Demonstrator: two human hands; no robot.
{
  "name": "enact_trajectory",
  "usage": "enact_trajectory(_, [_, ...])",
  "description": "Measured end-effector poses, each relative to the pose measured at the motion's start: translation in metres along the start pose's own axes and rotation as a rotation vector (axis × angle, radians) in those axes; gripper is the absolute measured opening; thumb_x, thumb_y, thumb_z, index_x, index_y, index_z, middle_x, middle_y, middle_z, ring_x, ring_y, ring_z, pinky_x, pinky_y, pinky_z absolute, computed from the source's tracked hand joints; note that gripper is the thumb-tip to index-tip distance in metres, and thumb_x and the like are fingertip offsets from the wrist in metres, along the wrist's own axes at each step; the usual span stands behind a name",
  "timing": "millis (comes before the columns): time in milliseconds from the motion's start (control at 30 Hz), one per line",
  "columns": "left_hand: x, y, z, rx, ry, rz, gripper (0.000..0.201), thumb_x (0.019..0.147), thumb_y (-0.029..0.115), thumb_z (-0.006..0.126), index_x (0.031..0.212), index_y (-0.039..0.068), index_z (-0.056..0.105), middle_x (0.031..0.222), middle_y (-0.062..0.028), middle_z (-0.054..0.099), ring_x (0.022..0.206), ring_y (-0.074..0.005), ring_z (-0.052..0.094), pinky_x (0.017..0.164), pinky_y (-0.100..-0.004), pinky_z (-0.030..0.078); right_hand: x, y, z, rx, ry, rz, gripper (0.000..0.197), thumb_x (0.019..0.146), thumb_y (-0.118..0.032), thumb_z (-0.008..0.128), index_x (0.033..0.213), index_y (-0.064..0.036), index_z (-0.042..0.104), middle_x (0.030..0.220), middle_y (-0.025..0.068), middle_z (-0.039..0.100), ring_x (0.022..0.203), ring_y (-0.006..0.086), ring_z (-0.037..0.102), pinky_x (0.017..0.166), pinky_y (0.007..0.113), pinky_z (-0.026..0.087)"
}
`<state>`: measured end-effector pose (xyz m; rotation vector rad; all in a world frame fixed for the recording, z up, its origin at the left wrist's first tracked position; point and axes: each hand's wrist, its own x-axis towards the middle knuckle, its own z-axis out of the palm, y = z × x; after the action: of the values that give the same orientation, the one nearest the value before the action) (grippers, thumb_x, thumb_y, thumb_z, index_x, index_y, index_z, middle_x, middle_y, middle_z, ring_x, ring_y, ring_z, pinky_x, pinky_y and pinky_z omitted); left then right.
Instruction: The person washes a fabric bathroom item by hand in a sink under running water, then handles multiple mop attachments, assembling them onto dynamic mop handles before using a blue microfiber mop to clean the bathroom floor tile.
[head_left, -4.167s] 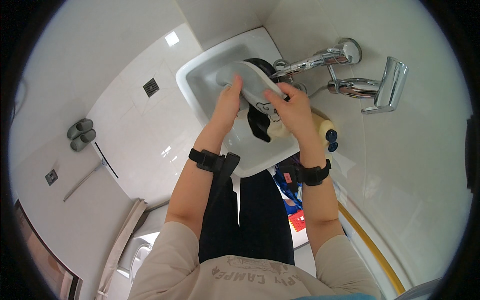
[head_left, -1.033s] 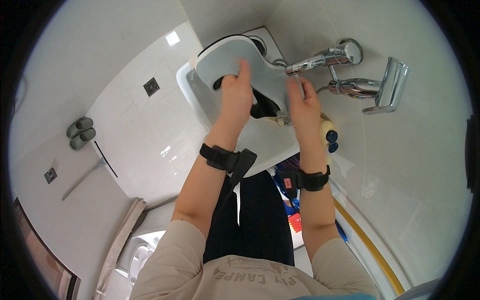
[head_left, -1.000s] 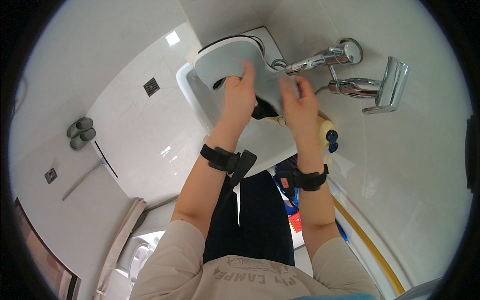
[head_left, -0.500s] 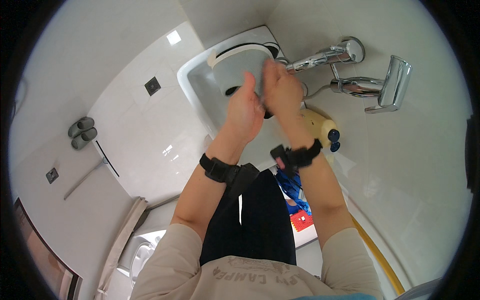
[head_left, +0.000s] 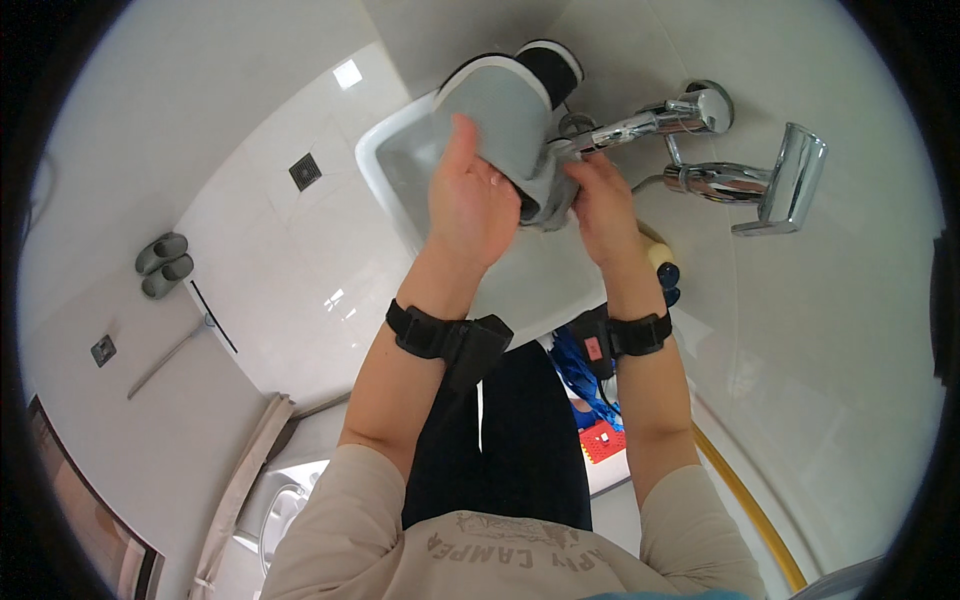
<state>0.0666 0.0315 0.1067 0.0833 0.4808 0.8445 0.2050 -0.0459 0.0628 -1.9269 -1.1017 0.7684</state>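
Over the white sink (head_left: 386, 158) is a grey fabric item (head_left: 495, 112) with a broad, rounded, white-edged end. Beside its far right side shows a black rounded part (head_left: 550, 75) with a white rim; whether it belongs to the same piece I cannot tell. My left hand (head_left: 472, 205) grips the near left side of the item, thumb lying along the grey face. With bent fingers, my right hand (head_left: 602, 205) holds bunched grey cloth (head_left: 552, 190) at its right side, just below the end of the chrome tap (head_left: 625, 130). The exact kind of item is unclear.
A chrome fixture (head_left: 725, 178) with an upright holder sticks out from the right wall. A yellowish bottle (head_left: 656, 250) with dark caps stands beside the sink, partly behind my right wrist. Left are a floor drain (head_left: 305, 172) and grey slippers (head_left: 163, 265).
The grey item has shifted and turned, its rounded end now farther up and the black part more exposed. My hands have moved apart, the right one lower and to the right.
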Motion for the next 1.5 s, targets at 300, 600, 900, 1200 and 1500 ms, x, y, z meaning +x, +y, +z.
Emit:
enact_trajectory(300, [0.004,-0.002,-0.012,0.316,-0.032,0.008,0.048,0.094,0.034,0.043,0.130,0.003,0.035,0.128,-0.0115,0.045,0.118,-0.0253,0.042,0.099,-0.0402,0.035,0.004,-0.046,-0.008,1.148,-0.290,0.776,0.032,0.078,-0.023,0.066,0.103,-0.0051,0.058,0.098,0.0051,0.061,0.089,0.0171,0.059,0.075,0.031,0.049])
enact_trajectory(600, [0.030,0.009,-0.035,-0.109,0.172,0.072,0.043,0.096,0.034,0.038,0.126,0.003,0.038,0.127,-0.0133,0.046,0.118,-0.0296,0.043,0.103,-0.0430,0.033,-0.007,-0.042,-0.012,1.411,-0.162,0.753,0.031,0.083,-0.021,0.056,0.107,-0.0022,0.055,0.102,0.0079,0.062,0.091,0.0198,0.061,0.081,0.031,0.050])
enact_trajectory(900, [0.014,-0.017,-0.037,0.784,0.211,-0.020,0.055,0.094,0.045,0.040,0.125,0.000,0.043,0.121,-0.0085,0.050,0.108,-0.0151,0.047,0.090,-0.0274,0.038,-0.003,-0.067,0.024,0.041,0.005,-0.049,0.025,0.087,-0.028,0.054,0.084,-0.0046,0.060,0.068,0.0092,0.058,0.061,0.0191,0.055,0.056,0.030,0.039])
enact_trajectory(1200, [-0.001,-0.008,-0.032,0.377,0.252,-0.068,0.047,0.094,0.046,0.040,0.114,0.005,0.050,0.098,-0.0019,0.052,0.084,-0.0122,0.047,0.072,-0.0282,0.039,-0.010,-0.055,0.051,-0.152,-0.015,-0.014,0.034,0.087,-0.036,0.047,0.076,-0.0062,0.059,0.068,0.0187,0.060,0.062,0.0394,0.058,0.056,0.046,0.045])
enact_trajectory(1500, [-0.002,-0.023,-0.043,0.348,0.171,-0.053,0.041,0.094,0.045,0.042,0.112,0.010,0.050,0.075,0.0022,0.046,0.061,-0.0064,0.039,0.048,-0.0217,0.031,0.015,-0.017,0.029,-0.296,0.099,0.161,0.040,0.090,-0.030,0.043,0.082,0.0047,0.060,0.072,0.0290,0.057,0.073,0.0453,0.056,0.067,0.047,0.045])
